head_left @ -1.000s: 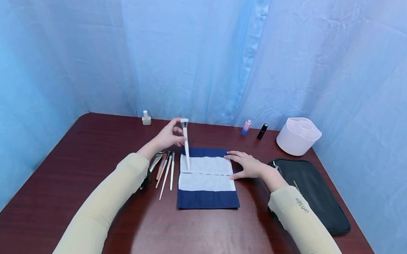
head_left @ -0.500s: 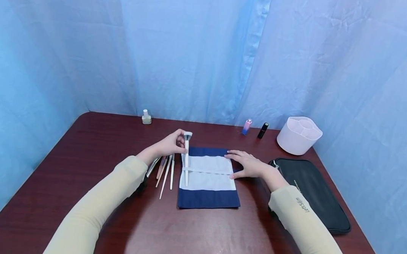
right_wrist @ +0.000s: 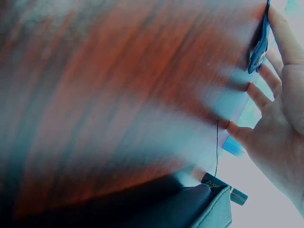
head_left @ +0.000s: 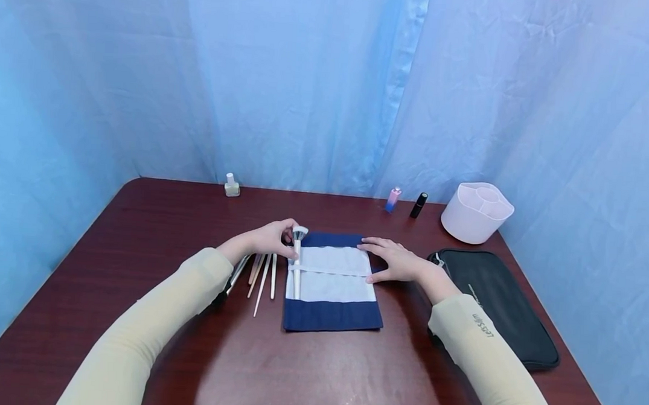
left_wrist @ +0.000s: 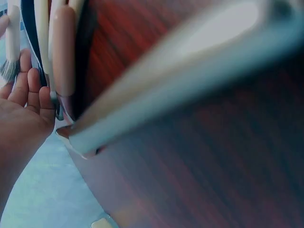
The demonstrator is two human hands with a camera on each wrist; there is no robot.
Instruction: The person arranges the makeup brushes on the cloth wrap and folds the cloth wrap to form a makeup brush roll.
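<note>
So there's a navy cloth roll [head_left: 330, 314] laid out flat on the dark red desk [head_left: 317, 371], with a white panel across its middle. Everything else sits around that roll.

The left hand [head_left: 271, 239] is at the roll's top left corner, fingers curled round the head end of a white brush [head_left: 297, 268]. The brush lies along the left edge of the white panel, bristles toward the far edge of the roll, its handle tucked under a thin white band that runs across the panel. In the left wrist view you can see the bristles [left_wrist: 9, 69] just past the fingertips [left_wrist: 33, 83], though it's pretty blurry.

The right hand [head_left: 395, 261] rests flat on the roll's right edge, fingers straight and spread, pressing the cloth down. It's holding nothing. The right wrist view shows the fingers [right_wrist: 270, 78] on the blue cloth edge [right_wrist: 260, 47].

Just left of the roll, a few more brushes [head_left: 261, 272] lie side by side on the desk, partly under the left forearm. Right of the roll is a flat black pouch [head_left: 501, 310]. Beyond the roll's far right corner stand a small pink bottle [head_left: 392, 199], a black tube [head_left: 418, 205] and a white organizer cup [head_left: 476, 212] with compartments. Beyond the far left corner there's a little nail polish bottle [head_left: 231, 186] by the blue curtain [head_left: 330, 82].
</note>
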